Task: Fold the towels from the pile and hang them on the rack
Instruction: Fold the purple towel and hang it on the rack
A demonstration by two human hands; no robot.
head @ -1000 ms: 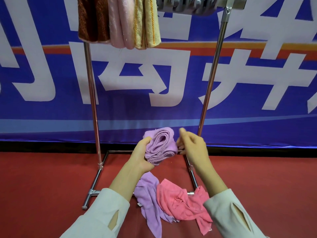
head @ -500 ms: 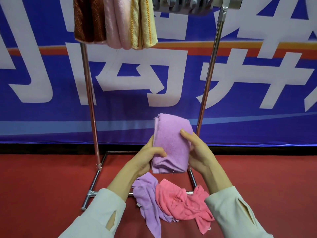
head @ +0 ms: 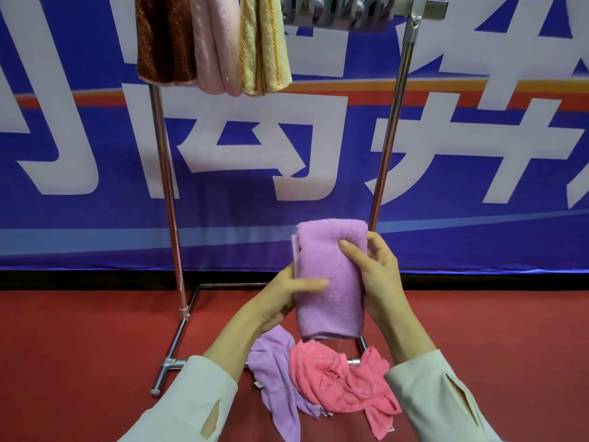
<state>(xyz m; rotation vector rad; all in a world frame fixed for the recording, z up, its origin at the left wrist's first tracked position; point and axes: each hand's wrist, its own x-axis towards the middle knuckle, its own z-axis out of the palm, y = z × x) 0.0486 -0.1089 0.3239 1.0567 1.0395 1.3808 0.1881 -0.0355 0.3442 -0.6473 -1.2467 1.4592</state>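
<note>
Head view: folded lilac towel (head: pixel 331 309) gripped upright between left hand (head: pixel 280 303) and right hand (head: pixel 379 282). Risk — loose folds springing open on lifting to rack (head: pixel 387 148).

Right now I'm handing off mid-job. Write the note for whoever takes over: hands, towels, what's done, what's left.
Hands: the left hand and right hand both grip the folded lilac terry towel, one on each side. It is held upright in front of the steel rack.
Done: the brown plush towel, pale pink towel and yellow towel hang side by side near the rack's left post.
Left: hang the held towel. Then fold and hang the crumpled lilac towel and crumpled coral-pink towel, which lie on the red floor at the rack's base.
</note>
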